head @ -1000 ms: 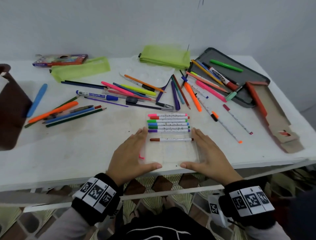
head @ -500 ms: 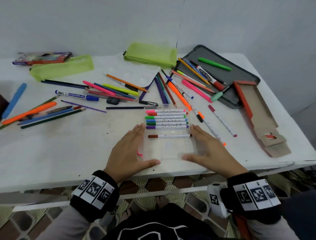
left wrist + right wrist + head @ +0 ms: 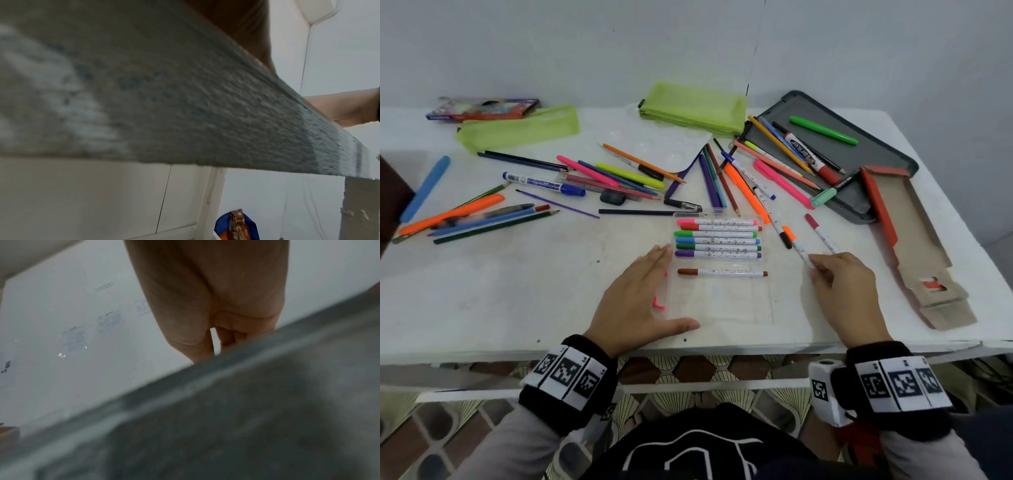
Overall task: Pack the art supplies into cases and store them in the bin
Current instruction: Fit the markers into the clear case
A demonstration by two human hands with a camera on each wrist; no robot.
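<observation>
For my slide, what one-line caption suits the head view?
Left hand steadies a clear marker case while the right hand pinches a white marker beside it.

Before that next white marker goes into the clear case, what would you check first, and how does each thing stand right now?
1. Clear case open, with free room below the brown marker: ok.
2. Left hand steadying the case's left edge, fingers flat: ok.
3. Right hand on the orange-capped marker: fingertips at its near end; a firm pinch, cannot tell.
4. Path from that marker to the case free of other pens: ok.
5. Red-capped marker lying close beside it, may get nudged: not ok.
6. Six markers already in the case lying in a neat row: ok.
</observation>
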